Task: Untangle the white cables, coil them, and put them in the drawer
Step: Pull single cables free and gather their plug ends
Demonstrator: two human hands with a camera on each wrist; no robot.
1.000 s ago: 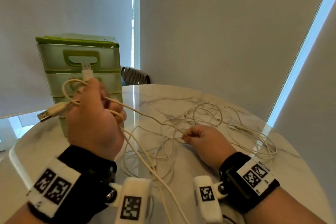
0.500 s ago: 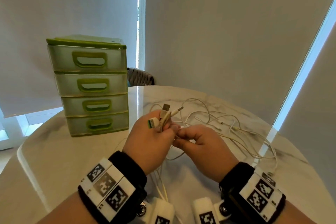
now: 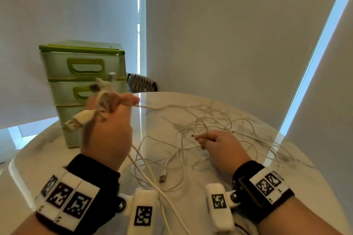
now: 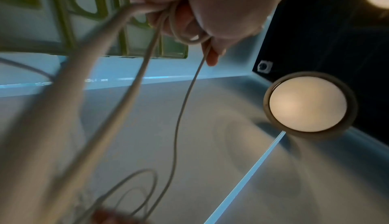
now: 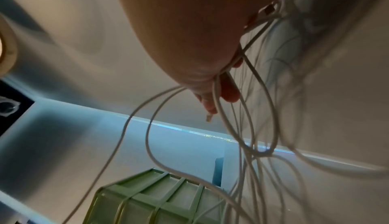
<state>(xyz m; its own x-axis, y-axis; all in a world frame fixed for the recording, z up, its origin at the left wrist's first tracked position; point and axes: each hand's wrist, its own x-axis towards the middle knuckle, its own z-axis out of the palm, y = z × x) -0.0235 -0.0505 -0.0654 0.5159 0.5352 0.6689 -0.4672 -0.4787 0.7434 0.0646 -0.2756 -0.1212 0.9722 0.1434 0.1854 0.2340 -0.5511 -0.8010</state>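
Observation:
My left hand (image 3: 107, 120) is raised above the table and grips a bunch of white cable ends, with USB plugs (image 3: 76, 121) sticking out to the left and upward. In the left wrist view the fingers (image 4: 189, 19) curl round several cable strands. My right hand (image 3: 214, 141) rests low over the marble table (image 3: 248, 168) and pinches one thin cable with a small connector tip (image 3: 193, 135). Tangled white cables (image 3: 177, 150) lie in loops between and beyond the hands. A loose USB plug (image 3: 162, 178) lies on the table near me. The green drawer unit (image 3: 82, 74) stands at the back left, its drawers closed.
A dark chair back (image 3: 141, 82) shows behind the table's far edge. Window blinds hang behind and to the right. The round table's edge curves close at left and right.
The hands, together at the table's middle half a second ago, have separated. The left hand rose up and left with the plug bundle; the right moved right and down, holding one cable end.

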